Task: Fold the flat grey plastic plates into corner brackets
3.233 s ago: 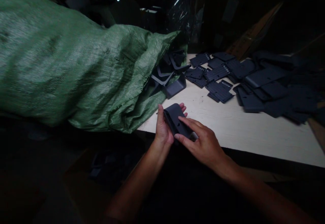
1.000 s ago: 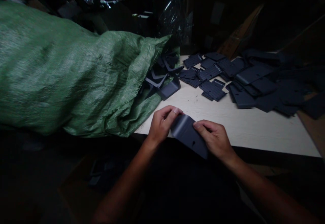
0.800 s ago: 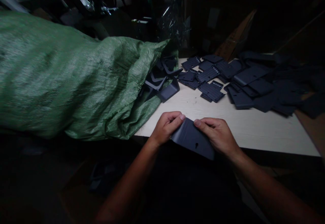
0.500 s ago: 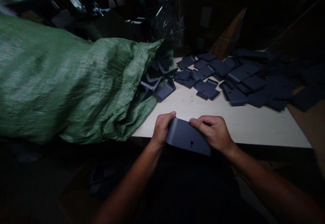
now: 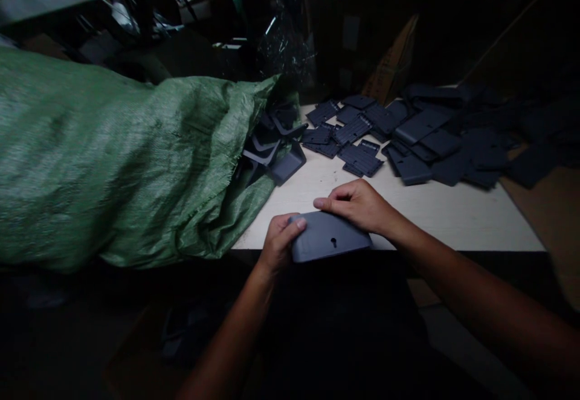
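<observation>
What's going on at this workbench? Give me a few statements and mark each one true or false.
The left hand grips one end of a dark grey plate. True.
That plate has a keyhole-shaped slot. True.
The right hand holds a screwdriver. False: it lies on top of the same plate.
The green woven sack is tied shut. False: its open mouth spills dark angled brackets onto the white table.
</observation>
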`<state>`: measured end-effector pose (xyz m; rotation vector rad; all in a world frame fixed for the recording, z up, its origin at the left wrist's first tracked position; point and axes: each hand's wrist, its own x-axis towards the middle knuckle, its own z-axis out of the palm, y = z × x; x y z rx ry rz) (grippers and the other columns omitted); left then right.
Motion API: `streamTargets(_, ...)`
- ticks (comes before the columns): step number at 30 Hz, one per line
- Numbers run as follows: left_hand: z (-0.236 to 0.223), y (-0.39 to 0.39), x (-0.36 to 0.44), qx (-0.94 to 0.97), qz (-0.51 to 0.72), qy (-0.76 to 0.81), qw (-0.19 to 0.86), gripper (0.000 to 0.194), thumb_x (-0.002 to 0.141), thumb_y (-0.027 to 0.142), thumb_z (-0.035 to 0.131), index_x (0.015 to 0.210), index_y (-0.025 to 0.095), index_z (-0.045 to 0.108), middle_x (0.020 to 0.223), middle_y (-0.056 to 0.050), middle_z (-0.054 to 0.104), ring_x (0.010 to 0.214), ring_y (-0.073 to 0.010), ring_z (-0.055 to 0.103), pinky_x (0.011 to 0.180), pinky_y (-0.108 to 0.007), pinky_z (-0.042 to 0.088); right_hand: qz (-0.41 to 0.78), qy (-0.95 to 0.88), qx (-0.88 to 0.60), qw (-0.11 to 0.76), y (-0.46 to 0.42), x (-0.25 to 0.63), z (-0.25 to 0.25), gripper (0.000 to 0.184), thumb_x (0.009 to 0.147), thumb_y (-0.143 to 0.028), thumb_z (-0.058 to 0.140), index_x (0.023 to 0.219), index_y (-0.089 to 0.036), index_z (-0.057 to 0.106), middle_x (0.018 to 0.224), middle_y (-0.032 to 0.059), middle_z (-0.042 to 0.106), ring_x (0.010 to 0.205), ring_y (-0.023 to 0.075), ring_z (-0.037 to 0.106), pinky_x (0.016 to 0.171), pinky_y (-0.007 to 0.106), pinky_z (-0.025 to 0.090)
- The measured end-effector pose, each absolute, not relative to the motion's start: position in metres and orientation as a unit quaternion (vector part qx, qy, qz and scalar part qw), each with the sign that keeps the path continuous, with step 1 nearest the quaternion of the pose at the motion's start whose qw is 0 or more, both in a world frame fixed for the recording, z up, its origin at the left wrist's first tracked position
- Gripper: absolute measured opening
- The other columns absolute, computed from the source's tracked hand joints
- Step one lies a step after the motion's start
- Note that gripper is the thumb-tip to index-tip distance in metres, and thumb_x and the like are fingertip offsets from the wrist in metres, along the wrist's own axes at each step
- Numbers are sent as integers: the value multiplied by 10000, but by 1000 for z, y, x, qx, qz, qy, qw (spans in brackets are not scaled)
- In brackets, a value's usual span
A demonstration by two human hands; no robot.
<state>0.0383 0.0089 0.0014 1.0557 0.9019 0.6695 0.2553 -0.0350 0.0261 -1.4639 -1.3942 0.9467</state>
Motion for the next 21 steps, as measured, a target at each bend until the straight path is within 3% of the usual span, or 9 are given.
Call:
streamTargets(2, 1, 13, 31, 516, 294, 388, 705, 482, 706, 534, 844, 605, 167, 550, 565, 40, 403, 498, -85, 358, 474, -229, 272, 288, -557, -614, 480, -37, 261, 27, 368, 906, -526, 775, 799, -178, 826, 709, 12, 711, 654, 146, 618, 592, 250, 429)
streamTargets(5, 3, 20, 27, 484, 398, 401, 668, 448, 722, 533, 824, 646, 166, 579, 599, 38, 427, 521, -91, 386, 489, -221, 308, 207, -498, -645, 542, -45, 269, 28, 330, 879, -508, 814, 901, -179, 833, 847, 54, 772, 770, 191, 689, 726, 291, 506)
streamTargets(8, 3, 23, 27, 453, 479, 402, 635, 377, 751, 506, 806, 725, 167, 643, 669, 19, 510, 592, -114, 465, 560, -228, 388, 370, -410, -614, 565, -56, 264, 25, 473, 839, -607, 824, 905, -139, 800, 812, 90, 767, 714, 203, 707, 691, 303, 544)
streamTargets(11, -2, 19, 28, 488, 463, 385, 632, 353, 806, 481, 787, 724, 170, 641, 673, 15, 520, 622, -123, 477, 599, -237, 393, 605, -327, -502, 524, -67, 242, 20, 569, 812, -665, 825, 960, -118, 771, 897, 127, 780, 765, 221, 740, 714, 312, 581)
streamTargets(13, -5, 14, 28, 522, 432, 367, 637, 342, 825, 463, 786, 724, 170, 641, 659, 18, 517, 617, -121, 464, 596, -239, 376, 672, -276, -436, 532, -71, 225, 17, 544, 830, -627, 826, 1018, -121, 763, 972, 132, 783, 835, 229, 749, 789, 338, 597)
streamTargets(15, -5, 11, 28, 529, 419, 341, 654, 333, 832, 481, 772, 759, 174, 664, 645, 17, 540, 597, -125, 469, 583, -243, 372, 672, -264, -396, 567, -73, 214, 16, 474, 851, -551, 832, 1049, -125, 765, 1023, 121, 784, 906, 237, 748, 892, 369, 588)
streamTargets(18, 3, 14, 29, 473, 425, 298, 712, 432, 842, 599, 679, 901, 175, 732, 761, -37, 683, 674, -176, 600, 644, -276, 460, 632, -357, -390, 567, -78, 210, 16, 365, 887, -446, 814, 1092, -146, 776, 1081, 89, 781, 1030, 252, 730, 989, 381, 545)
streamTargets(21, 15, 22, 35, 426, 369, 303, 769, 532, 891, 633, 574, 1001, 142, 746, 909, -110, 760, 822, -234, 698, 748, -318, 524, 545, -523, -445, 482, -84, 214, 15, 218, 910, -355, 786, 1046, -185, 798, 1016, 46, 782, 969, 243, 718, 893, 332, 548)
